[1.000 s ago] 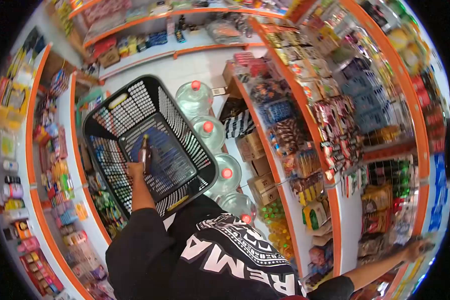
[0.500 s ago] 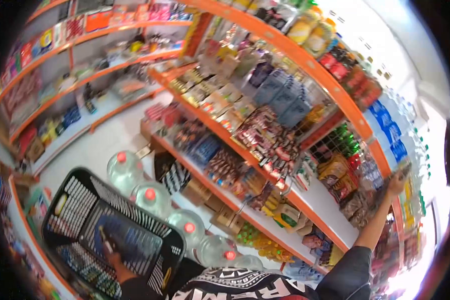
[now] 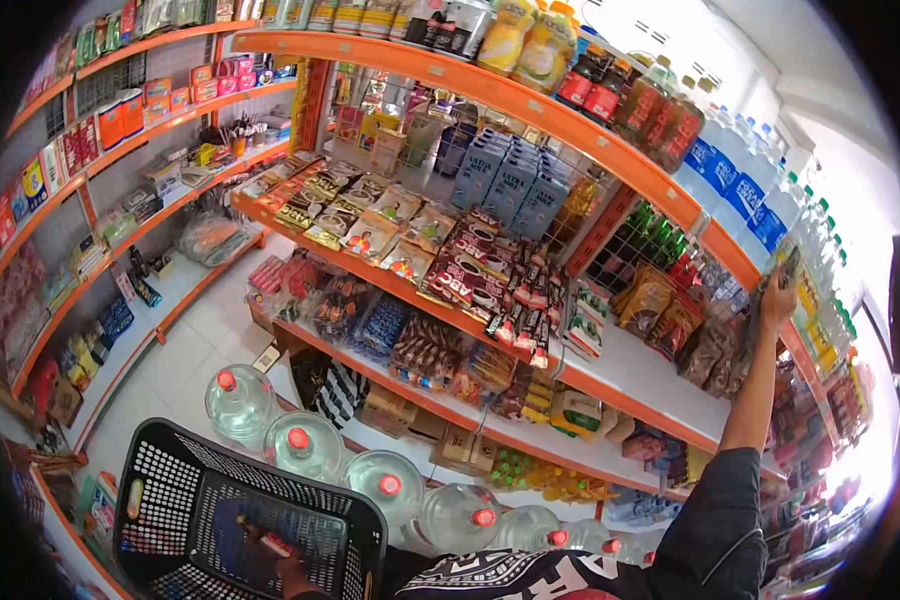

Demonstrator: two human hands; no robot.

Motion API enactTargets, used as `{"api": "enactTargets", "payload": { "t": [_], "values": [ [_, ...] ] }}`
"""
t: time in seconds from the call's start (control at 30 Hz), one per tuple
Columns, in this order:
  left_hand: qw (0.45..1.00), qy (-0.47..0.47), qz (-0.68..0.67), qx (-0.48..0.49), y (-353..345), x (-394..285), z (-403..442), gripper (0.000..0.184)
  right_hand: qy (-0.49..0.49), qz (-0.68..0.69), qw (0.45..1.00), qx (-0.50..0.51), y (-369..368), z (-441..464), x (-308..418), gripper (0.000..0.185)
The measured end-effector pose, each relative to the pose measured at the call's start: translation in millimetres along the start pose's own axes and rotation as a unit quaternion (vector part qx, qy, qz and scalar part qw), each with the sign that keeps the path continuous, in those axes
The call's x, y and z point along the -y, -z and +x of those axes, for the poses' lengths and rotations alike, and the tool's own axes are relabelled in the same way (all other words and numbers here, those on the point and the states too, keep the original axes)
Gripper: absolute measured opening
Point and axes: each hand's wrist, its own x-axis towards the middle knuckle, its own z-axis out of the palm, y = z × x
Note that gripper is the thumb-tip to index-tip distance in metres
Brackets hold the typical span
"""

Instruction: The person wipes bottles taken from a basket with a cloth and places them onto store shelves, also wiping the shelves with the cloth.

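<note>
My left hand (image 3: 290,574) is low over the black shopping basket (image 3: 368,512), its fingers closed around the lower end of a small dark bottle (image 3: 273,544) with a red and white label. The bottle is tilted inside the basket, its narrow neck toward the far left. At the right my right arm is stretched out to the upper shelf. There my right hand (image 3: 778,300) is closed by the orange shelf edge (image 3: 745,268), at a small greyish thing too unclear to name. Water bottles with blue labels (image 3: 708,165) stand just left of and above it.
Large water jugs with red caps (image 3: 308,450) line the floor beside the basket. Coffee sachets (image 3: 470,268) and blue milk cartons (image 3: 510,180) fill the middle shelf. Snack packets (image 3: 675,325) lie near my right forearm. Another stocked shelf (image 3: 120,235) runs along the left.
The view has shifted and become sharper. My left hand and the bottle have moved toward the near side of the basket. My right hand stays up at the shelf edge.
</note>
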Motion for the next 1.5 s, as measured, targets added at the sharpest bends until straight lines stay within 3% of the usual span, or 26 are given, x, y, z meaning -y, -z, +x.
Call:
{"api": "enactTargets", "payload": {
  "t": [0.07,0.2,0.27,0.33,0.37,0.4,0.43,0.47,0.53,0.6,0.63,0.67,0.73,0.77,0.8,0.93,0.97,1.07,1.1,1.2,1.37,1.47,1.5],
  "values": [
    [1.0,0.013,-0.01,-0.001,0.9,16.1,-2.1,0.034,-0.012,0.002,1.0,0.001,-1.0,0.5,-0.5,0.053],
    [0.991,-0.112,-0.059,0.04,7.0,25.5,17.8,0.024,-0.041,0.053,0.998,-0.008,6.5,-0.8,4.0,0.051],
    [0.975,-0.051,-0.215,0.033,-0.6,10.1,9.5,0.026,-0.055,0.076,0.996,-0.01,13.8,-5.4,3.3,0.05],
    [0.956,-0.023,-0.29,0.028,-7.8,-3.9,-5.3,0.03,-0.103,0.272,0.955,-0.054,18.0,-7.5,0.6,0.044],
    [0.956,-0.104,-0.27,0.043,-9.9,-12.7,-17.5,0.035,-0.125,0.367,0.918,-0.077,20.8,-10.5,2.3,0.041],
    [0.949,-0.184,-0.248,0.057,-12.2,-22.8,-31.1,0.04,-0.131,0.368,0.917,-0.077,28.4,-19.0,7.9,0.041],
    [0.935,-0.265,-0.223,0.07,-15.2,-35.7,-45.4,0.046,-0.203,0.514,0.834,-0.014,41.8,-34.5,18.1,0.038],
    [0.935,-0.272,-0.218,0.069,-20.9,-51.6,-60.5,0.046,-0.268,0.64,0.718,0.047,58.3,-52.2,33.4,0.036],
    [0.899,-0.43,-0.002,0.085,-43.0,-87.3,-97.7,0.059,-0.365,0.612,0.699,0.063,105.9,-89.9,101.4,0.035],
    [0.879,-0.462,0.095,0.077,-96.0,-119.4,-159.1,0.08,-0.254,0.724,0.612,0.195,90.1,-132.4,96.1,0.037],
    [0.834,-0.516,0.19,0.04,-106.7,-126.1,-150.5,0.079,-0.26,0.726,0.596,0.223,97.1,-150.0,121.1,0.038],
    [0.777,-0.563,0.282,0.001,-117.3,-133.2,-141.5,0.078,-0.35,0.703,0.568,0.249,109.5,-169.2,144.4,0.038],
    [0.783,-0.537,0.287,0.126,-194.2,-132.9,-208.7,0.084,-0.403,0.721,0.426,0.369,118.9,-205.9,179.4,0.045],
    [0.781,-0.529,0.285,0.17,-216.4,-123.0,-213.8,0.083,-0.435,0.649,0.464,0.417,122.1,-225.6,194.7,0.047],
    [0.777,-0.519,0.284,0.213,-235.5,-112.7,-217.3,0.083,-0.399,0.658,0.449,0.455,131.6,-240.5,210.0,0.051],
    [0.613,-0.611,0.431,0.256,-301.5,-71.8,-239.6,0.08,-0.21,0.573,0.54,0.58,153.8,-300.2,231.7,0.041],
    [0.615,-0.61,0.431,0.252,-306.5,-61.0,-239.3,0.08,-0.209,0.574,0.537,0.582,158.4,-301.6,227.0,0.041],
    [0.682,-0.546,0.383,0.299,-317.9,-37.2,-240.4,0.078,-0.053,0.582,0.609,0.537,170.3,-290.6,209.3,0.035],
    [0.684,-0.547,0.382,0.295,-320.9,-35.9,-244.2,0.078,-0.052,0.583,0.606,0.538,172.6,-287.8,204.5,0.035],
    [0.583,-0.625,0.462,0.236,-333.6,-42.1,-266.4,0.081,0.148,0.569,0.681,0.436,178.3,-284.0,190.5,0.033],
    [0.547,-0.649,0.479,0.225,-348.2,-33.7,-281.4,0.081,0.048,0.567,0.709,0.417,172.7,-281.2,181.1,0.023],
    [0.591,-0.609,0.445,0.287,-354.2,-30.1,-288.6,0.08,-0.304,0.622,0.538,0.48,176.7,-272.4,179.2,0.022],
    [0.591,-0.609,0.445,0.287,-355.8,-28.8,-287.3,0.08,-0.304,0.622,0.538,0.48,178.5,-269.8,177.2,0.022]
  ]
}}
